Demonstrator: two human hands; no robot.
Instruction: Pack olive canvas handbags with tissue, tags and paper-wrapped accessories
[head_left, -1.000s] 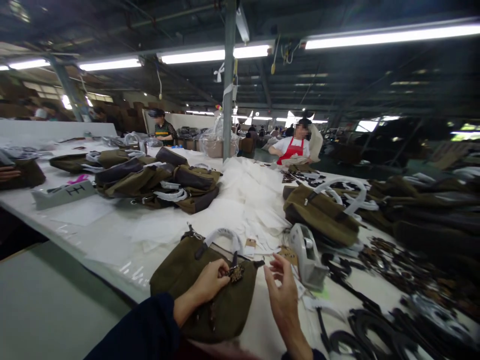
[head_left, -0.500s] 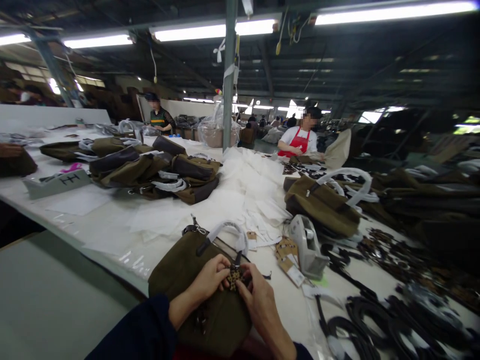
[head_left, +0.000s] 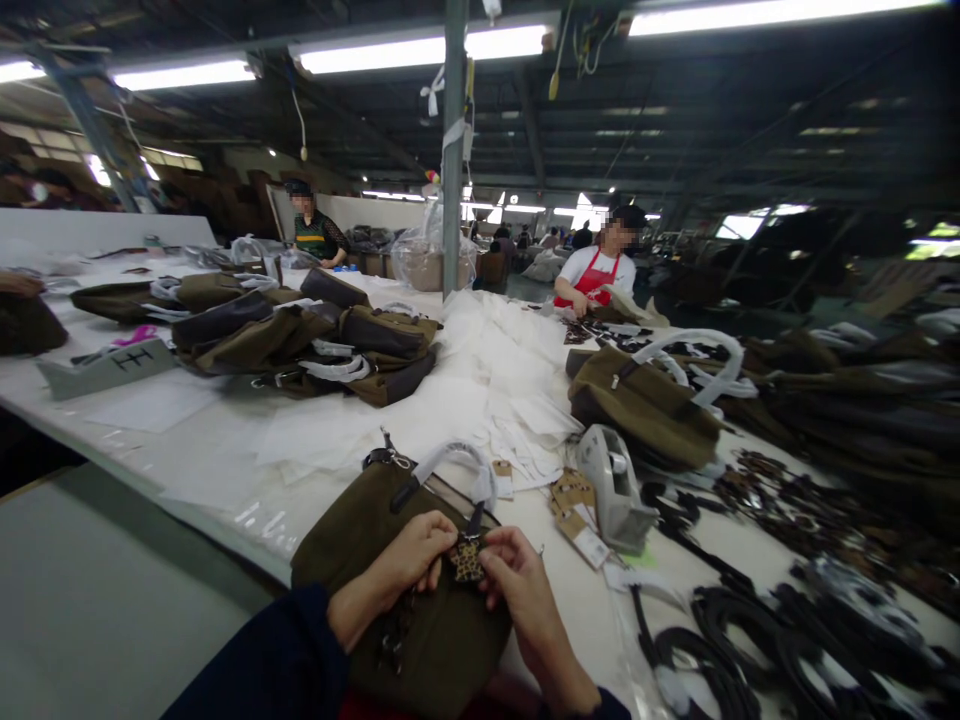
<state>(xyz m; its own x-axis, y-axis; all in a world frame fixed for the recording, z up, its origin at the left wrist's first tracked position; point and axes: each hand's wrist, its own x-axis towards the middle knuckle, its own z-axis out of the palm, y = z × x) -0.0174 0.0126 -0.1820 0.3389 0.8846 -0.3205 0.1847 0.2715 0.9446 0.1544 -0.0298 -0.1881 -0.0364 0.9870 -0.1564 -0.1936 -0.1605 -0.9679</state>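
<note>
An olive-green handbag leans at the table's front edge, its handle wrapped in white film. A leopard-print charm hangs from a dark strap at the base of that handle. My left hand is closed at the charm's left edge, with thumb and fingertip pinched near its top. My right hand pinches the opposite edge between thumb and fingers. Below my left hand, small dark hanging pieces lie against the bag's front; their kind is unclear.
A tape dispenser stands right of the bag beside brown tags. Black coiled straps lie at the right. More olive bags are piled at the left back, another bag at the right. White paper sheets cover the middle.
The leopard-print charm now shows flatter and more fully between my hands, which have moved slightly apart. Across the table, the person in the red apron has lowered the pale cloth piece.
</note>
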